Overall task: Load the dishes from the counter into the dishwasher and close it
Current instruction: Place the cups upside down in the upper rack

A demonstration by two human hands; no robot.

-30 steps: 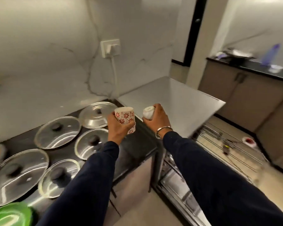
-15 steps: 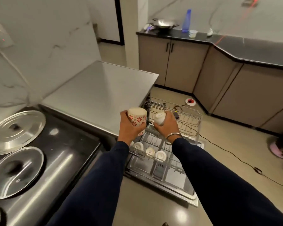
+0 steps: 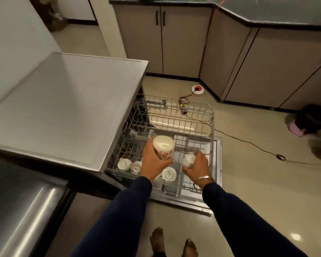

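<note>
Head view, step in hand: both hands are carrying cups down to the pulled-out dishwasher rack (image 3: 202, 106). The left hand (image 3: 153, 161) is gripping the patterned cup (image 3: 163, 148), held upside down, fingers curled round its wall; the right hand (image 3: 197, 166) is gripping the small white cup (image 3: 189, 160), also inverted. Both cups are hanging above the rack's near section, not yet seated. Advice, as a judgement: keeping each cup mouth-down, lowering it between the wire tines beside the cups already racked (image 3: 130, 165), and letting go only once the rim is resting level, should stop it tipping or knocking a neighbour.

Head view, count: cups in hand, two. Cups already sitting in the rack, at least three showing, with a fourth perhaps hidden behind the left wrist. Racks pulled out, one plainly; a lower level is hard to tell apart. The dishwasher door (image 3: 218, 164) is lying open, one. Cords trailing on the floor (image 3: 248, 142), one.
</note>
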